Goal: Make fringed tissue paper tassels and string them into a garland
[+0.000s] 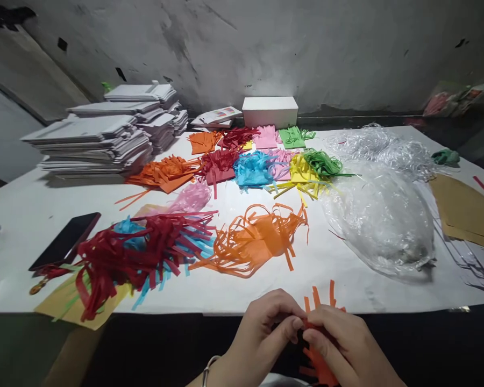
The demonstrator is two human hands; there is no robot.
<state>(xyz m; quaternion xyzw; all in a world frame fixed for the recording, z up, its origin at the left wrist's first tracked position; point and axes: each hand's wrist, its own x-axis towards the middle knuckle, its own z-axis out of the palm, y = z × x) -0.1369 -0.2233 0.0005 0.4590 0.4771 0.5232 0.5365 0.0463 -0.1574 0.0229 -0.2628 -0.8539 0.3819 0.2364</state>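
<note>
Just off the table's front edge, both hands come together on a piece of orange fringed tissue paper (321, 365). My left hand (266, 325), with a bracelet at the wrist, pinches at the paper's upper left edge. Thumb and fingers of my right hand (342, 344) are closed on the same piece, hiding much of it. Narrow cut strips stick up above the right fingers. On the table ahead lies another orange fringed tissue paper bundle (262, 239). Left of that spreads a heap of dark red fringed tissue paper (145, 250) with blue pieces in it.
Fringed tissue bundles in several colours, including a blue one (253, 167), fill the table's middle back. Stacks of white flat packs (92, 134) stand back left, near a phone (66, 241). A clear plastic bag (387, 215) lies right. A white box (270, 111) sits against the wall.
</note>
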